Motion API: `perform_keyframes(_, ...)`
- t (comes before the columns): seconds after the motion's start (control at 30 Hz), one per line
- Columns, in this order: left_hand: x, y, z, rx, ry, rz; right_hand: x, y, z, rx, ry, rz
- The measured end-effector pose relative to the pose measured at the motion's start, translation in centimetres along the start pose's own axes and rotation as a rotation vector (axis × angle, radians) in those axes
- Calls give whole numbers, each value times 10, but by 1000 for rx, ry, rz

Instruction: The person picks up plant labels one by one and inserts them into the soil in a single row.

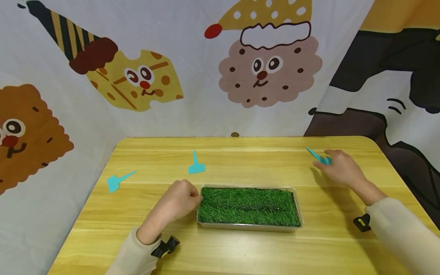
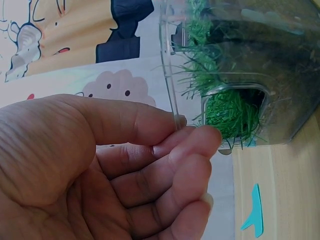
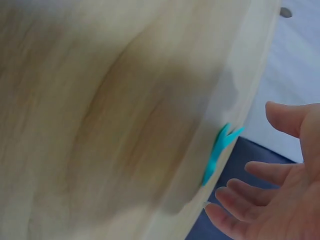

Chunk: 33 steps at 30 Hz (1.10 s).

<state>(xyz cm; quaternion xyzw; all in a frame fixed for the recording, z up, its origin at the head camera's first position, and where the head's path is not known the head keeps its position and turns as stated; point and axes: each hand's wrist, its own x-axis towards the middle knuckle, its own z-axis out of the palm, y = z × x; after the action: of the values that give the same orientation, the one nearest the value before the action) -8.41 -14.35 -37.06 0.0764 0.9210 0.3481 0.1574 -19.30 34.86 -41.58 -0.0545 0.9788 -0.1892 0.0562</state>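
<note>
A clear plastic box point(image 1: 250, 227) filled with green grass point(image 1: 247, 206) stands on the table. At its left end my left hand point(image 1: 180, 198) pinches the rim between thumb and curled fingers, as the left wrist view shows up close. Toward the far right, my right hand point(image 1: 340, 166) hovers by a turquoise T-shaped plant label point(image 1: 313, 154), partly hidden behind the fingers in the head view. The right wrist view has that hand's fingers spread, apart from the label point(image 3: 216, 156) on the tabletop.
Two more turquoise plant labels lie on the wooden table point(image 1: 247, 248): one label point(image 1: 196, 167) behind the box, another label point(image 1: 114, 183) at the left. A printed cloth point(image 1: 199, 114) with cartoon biscuits hangs along the table's back edge.
</note>
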Motion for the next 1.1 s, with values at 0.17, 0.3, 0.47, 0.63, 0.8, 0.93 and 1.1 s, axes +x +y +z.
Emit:
perform_keyframes(0.17, 0, 0, 0, -5, 0, -7, 4, 8, 2, -19, -27, 4)
perform_keyframes(0.3, 0, 0, 0, -6, -1, -2, 6, 13, 2, -28, -53, -7)
perform_keyframes(0.47, 1, -1, 0, 2, 5, 12, 9, 18, 4, -38, -54, -46)
perform_keyframes(0.63, 1, -1, 0, 3, 7, 17, 10, 21, 5, -31, -52, -83)
perform_keyframes(0.8, 1, -1, 0, 2, 5, 10, 9, 23, 5, -3, -63, -126)
perform_keyframes(0.93, 1, -1, 0, 1, 4, 8, 6, 25, 4, 22, -98, -155)
perform_keyframes(1.1, 0, -1, -1, 6, 4, 7, 5, 30, 3, 39, -126, -225)
